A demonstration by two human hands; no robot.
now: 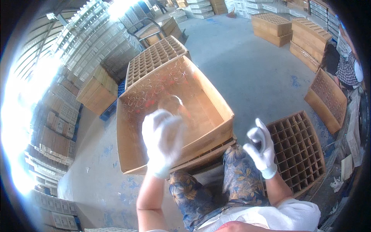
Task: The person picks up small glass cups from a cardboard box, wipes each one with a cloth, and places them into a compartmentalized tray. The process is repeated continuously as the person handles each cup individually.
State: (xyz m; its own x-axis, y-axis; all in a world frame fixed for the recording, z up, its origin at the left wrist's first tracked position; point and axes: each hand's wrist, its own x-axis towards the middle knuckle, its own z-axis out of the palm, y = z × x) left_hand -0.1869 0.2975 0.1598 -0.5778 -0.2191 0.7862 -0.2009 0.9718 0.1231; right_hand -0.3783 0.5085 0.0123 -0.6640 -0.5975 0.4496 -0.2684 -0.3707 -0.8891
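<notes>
My left hand [162, 139], in a white glove and blurred by motion, is over the near left part of an open cardboard box [213, 100]. Just beyond its fingers is a blurred, clear round thing [171, 103]; whether the hand holds it cannot be told. Rows of clear, round-rimmed pieces [145, 95], some with red spots, fill the far left part of the box. My right hand [261, 145], also gloved in white, is raised to the right of the box with fingers apart and nothing between them. The box rests tilted on another carton with dividers.
A divided carton [295, 150] stands by my right forearm, another [158, 58] beyond the box. At right, a person in checked clothing [346, 69] is near a tilted box of clear pieces [329, 100]. Cartons [98, 90] on a blue pallet and stacked crates [92, 37] rise at left.
</notes>
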